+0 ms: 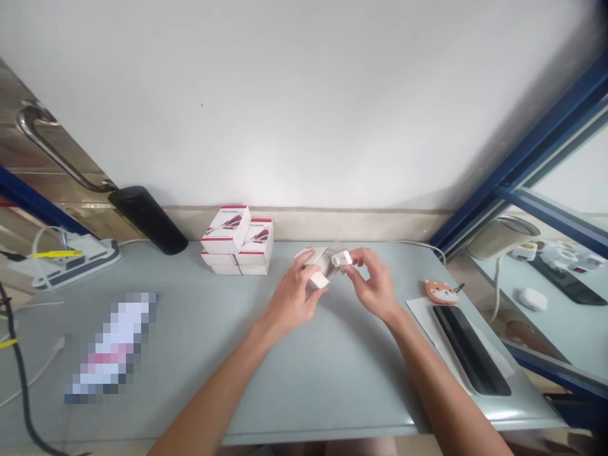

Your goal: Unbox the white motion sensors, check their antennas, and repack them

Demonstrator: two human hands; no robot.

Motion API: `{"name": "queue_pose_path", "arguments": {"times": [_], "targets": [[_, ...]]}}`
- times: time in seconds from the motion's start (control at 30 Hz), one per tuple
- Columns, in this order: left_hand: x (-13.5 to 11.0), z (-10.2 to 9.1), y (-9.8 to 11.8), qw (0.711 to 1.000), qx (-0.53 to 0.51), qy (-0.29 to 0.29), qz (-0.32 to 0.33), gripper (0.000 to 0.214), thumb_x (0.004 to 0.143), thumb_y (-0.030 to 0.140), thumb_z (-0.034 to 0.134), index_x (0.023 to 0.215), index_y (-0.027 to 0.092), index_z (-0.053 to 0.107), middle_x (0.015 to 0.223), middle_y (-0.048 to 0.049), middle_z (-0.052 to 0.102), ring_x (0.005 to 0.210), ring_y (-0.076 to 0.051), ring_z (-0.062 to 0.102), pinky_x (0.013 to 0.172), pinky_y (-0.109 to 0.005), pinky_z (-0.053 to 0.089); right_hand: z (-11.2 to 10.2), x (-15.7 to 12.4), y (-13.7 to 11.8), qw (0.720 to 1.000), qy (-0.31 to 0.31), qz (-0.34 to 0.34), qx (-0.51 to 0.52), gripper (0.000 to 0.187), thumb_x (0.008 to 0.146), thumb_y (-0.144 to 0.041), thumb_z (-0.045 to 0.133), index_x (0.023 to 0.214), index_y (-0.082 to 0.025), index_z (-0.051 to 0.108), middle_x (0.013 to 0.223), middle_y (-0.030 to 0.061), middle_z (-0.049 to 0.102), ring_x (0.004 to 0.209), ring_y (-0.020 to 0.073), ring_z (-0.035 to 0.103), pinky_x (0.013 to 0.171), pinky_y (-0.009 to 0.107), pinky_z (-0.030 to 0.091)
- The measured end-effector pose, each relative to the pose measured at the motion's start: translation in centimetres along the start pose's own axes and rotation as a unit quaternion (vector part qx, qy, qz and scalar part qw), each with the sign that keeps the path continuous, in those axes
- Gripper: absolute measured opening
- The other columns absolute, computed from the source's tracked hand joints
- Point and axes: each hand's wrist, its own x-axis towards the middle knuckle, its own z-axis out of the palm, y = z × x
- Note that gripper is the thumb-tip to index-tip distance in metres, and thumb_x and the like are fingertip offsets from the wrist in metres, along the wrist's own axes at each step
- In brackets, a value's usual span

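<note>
My left hand is closed round a small white cardboard box, whose open end and flaps face right. My right hand pinches a small white block that looks like a charger, with thumb and fingers at its right side. The block is just outside the box's opening, close to the flaps. Whether it touches them I cannot tell. To the left, several white boxes with red edges stand stacked, the top one resting on those below.
A black cylinder leans at the back left, near a white power strip with cables. A pixelated flat object lies at left. On the right are a dark-topped oblong device, paper, and an orange animal-faced pouch. A blue-framed mirror borders the desk.
</note>
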Motion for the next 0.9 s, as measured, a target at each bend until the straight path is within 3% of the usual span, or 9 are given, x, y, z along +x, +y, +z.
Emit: {"name": "queue_pose_path", "arguments": {"times": [0.1, 0.23, 0.33, 0.47, 0.57, 0.67, 0.8, 0.9], "targets": [[0.0, -0.3, -0.6, 0.999, -0.025, 0.033, -0.028, 0.051, 0.102, 0.022, 0.064, 0.142, 0.03, 0.033, 0.16, -0.0214, 0.044, 0.152, -0.034, 0.049, 0.114, -0.06, 0.051, 0.0, 0.1, 1.8, 0.993, 0.058, 0.096, 0.017, 0.02, 0.103, -0.044, 0.059, 0.1, -0.025, 0.064, 0.088, 0.0026, 0.07, 0.081, 0.0208, 0.061, 0.081, 0.036, 0.051], [0.0, -0.6, -1.4, 0.994, -0.038, 0.064, -0.079, 0.05, 0.104, 0.029, 0.063, 0.142, 0.029, 0.031, 0.157, -0.0202, 0.049, 0.145, -0.031, 0.055, 0.111, -0.054, 0.053, -0.2, 0.1, 5.7, 0.98, 0.018, 0.19, -0.061, 0.03, 0.1, -0.049, 0.055, 0.096, -0.023, 0.068, 0.088, 0.0031, 0.073, 0.078, 0.0202, 0.062, 0.078, 0.034, 0.05], [0.0, -0.7, -1.6, 0.992, -0.033, 0.07, -0.095, 0.048, 0.104, 0.032, 0.063, 0.139, 0.028, 0.031, 0.153, -0.0189, 0.052, 0.138, -0.03, 0.06, 0.108, -0.051, 0.055, -0.1, -0.1, 8.8, 0.969, 0.009, 0.218, -0.119, 0.034, 0.095, -0.05, 0.055, 0.084, -0.021, 0.07, 0.085, 0.0059, 0.072, 0.077, 0.0223, 0.062, 0.075, 0.035, 0.049], [0.0, -0.5, -1.5, 0.993, -0.033, 0.071, -0.086, 0.047, 0.105, 0.031, 0.061, 0.14, 0.028, 0.031, 0.154, -0.0194, 0.05, 0.137, -0.029, 0.06, 0.107, -0.05, 0.055, -0.4, -0.4, 11.4, 0.959, -0.009, 0.227, -0.168, 0.032, 0.091, -0.045, 0.057, 0.083, -0.02, 0.075, 0.079, 0.0066, 0.069, 0.074, 0.0232, 0.062, 0.072, 0.035, 0.047], [-0.1, -0.4, -1.5, 0.993, -0.025, 0.07, -0.087, 0.048, 0.104, 0.031, 0.061, 0.141, 0.028, 0.031, 0.152, -0.0186, 0.051, 0.137, -0.029, 0.059, 0.106, -0.051, 0.055, -1.3, -0.8, 11.8, 0.955, -0.053, 0.217, -0.193, 0.022, 0.087, -0.039, 0.064, 0.08, -0.022, 0.076, 0.07, 0.0035, 0.065, 0.068, 0.0215, 0.06, 0.067, 0.032, 0.044], [-0.1, -0.5, -1.5, 0.993, -0.025, 0.074, -0.091, 0.049, 0.103, 0.03, 0.063, 0.141, 0.029, 0.031, 0.151, -0.0186, 0.052, 0.137, -0.03, 0.06, 0.106, -0.051, 0.056, -2.5, -1.4, 11.4, 0.95, -0.076, 0.208, -0.218, 0.012, 0.085, -0.032, 0.068, 0.089, -0.024, 0.076, 0.068, 0.0007, 0.062, 0.06, 0.0194, 0.055, 0.063, 0.03, 0.039], [0.1, -0.6, -1.3, 0.996, -0.03, 0.071, -0.051, 0.053, 0.103, 0.024, 0.063, 0.143, 0.029, 0.029, 0.157, -0.0213, 0.048, 0.144, -0.031, 0.056, 0.111, -0.056, 0.053, -3.0, -1.2, 10.4, 0.947, -0.061, 0.194, -0.247, 0.027, 0.086, -0.023, 0.064, 0.111, -0.023, 0.073, 0.083, 0.0036, 0.066, 0.061, 0.0193, 0.055, 0.066, 0.033, 0.041], [0.1, -0.5, -1.1, 0.998, -0.029, 0.059, -0.001, 0.065, 0.1, 0.018, 0.066, 0.149, 0.032, 0.025, 0.16, -0.0223, 0.047, 0.15, -0.032, 0.052, 0.111, -0.058, 0.054, -2.6, -0.2, 8.6, 0.952, -0.011, 0.173, -0.251, 0.029, 0.095, -0.026, 0.057, 0.12, -0.023, 0.07, 0.097, 0.0068, 0.067, 0.069, 0.0209, 0.059, 0.071, 0.036, 0.044]]}}
